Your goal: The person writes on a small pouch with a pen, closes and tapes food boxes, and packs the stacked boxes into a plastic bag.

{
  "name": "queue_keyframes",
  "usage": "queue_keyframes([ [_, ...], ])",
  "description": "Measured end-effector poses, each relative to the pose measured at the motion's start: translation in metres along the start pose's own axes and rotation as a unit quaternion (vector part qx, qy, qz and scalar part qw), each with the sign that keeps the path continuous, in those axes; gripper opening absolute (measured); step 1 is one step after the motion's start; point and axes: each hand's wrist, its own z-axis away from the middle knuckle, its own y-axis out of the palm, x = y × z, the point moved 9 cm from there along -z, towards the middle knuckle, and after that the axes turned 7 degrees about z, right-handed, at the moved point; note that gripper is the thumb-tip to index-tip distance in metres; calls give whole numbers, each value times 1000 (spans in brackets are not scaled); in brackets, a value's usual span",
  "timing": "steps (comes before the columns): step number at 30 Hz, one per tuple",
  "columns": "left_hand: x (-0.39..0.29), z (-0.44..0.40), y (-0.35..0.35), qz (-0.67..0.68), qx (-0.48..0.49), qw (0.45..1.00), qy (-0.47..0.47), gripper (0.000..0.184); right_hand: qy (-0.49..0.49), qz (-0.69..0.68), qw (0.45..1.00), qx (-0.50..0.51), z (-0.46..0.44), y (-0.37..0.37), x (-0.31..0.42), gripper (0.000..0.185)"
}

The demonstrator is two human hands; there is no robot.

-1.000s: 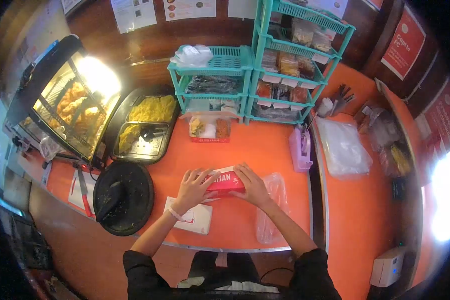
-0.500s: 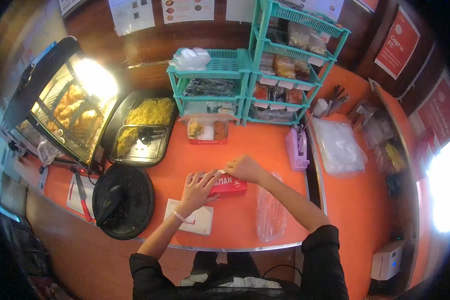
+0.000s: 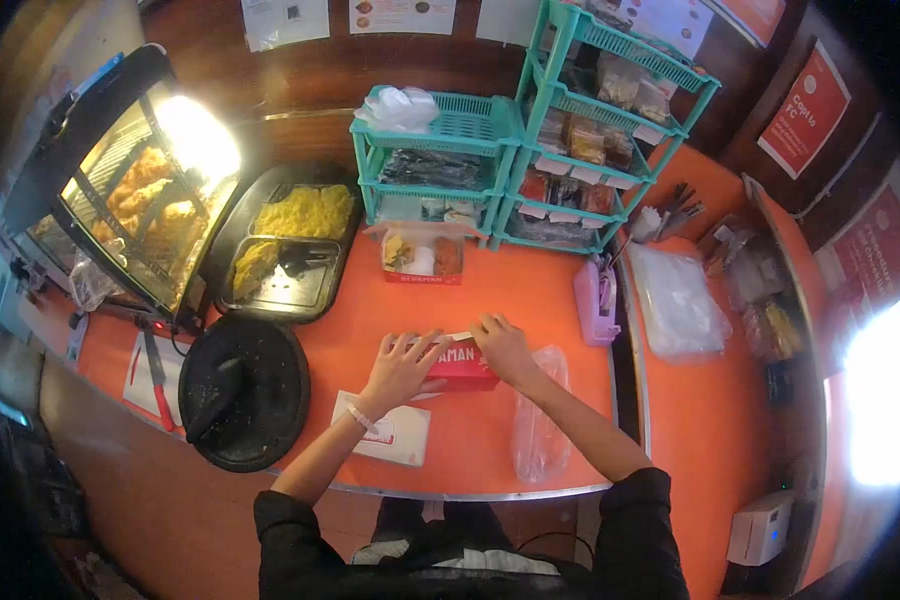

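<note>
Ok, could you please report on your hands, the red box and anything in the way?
Left hand, right hand on red box. Box on orange counter. Plastic bag under right forearm, seemingly not blocking.

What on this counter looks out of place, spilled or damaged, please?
I see no clear spill or damage. Only the knife stands out a little: it lies on a white board at the left end of the counter, its red handle pointing toward the front edge, where it could perhaps be knocked.
</note>
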Motion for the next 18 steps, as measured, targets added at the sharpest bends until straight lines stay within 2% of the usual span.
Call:
queue_keyframes([
  [3,1,-2,-3,15,-6,1000,-19,73,-2,12,999,-37,1,-12,2,13],
  [5,2,-1,-3,14,0,1000,-15,68,1,20,999,49,3,-3,3,20],
  [6,3,-1,-2,14,0,1000,-15,68,0,19,999,49,7,-3,0,20],
  [8,7,-3,4,15,19,999,-22,63,-13,-83,995,-54,17,-20,-11,30],
  [9,8,-4,5,17,17,999,-22,63,-14,-82,995,-52,22,-16,-11,30],
  [11,8,-4,2,20,-11,1000,-4,58,71,-270,960,-16,37,1,-23,31],
  [18,-8,3,-5,9,-66,997,40,53,104,-244,962,-67,61,0,-29,30],
])
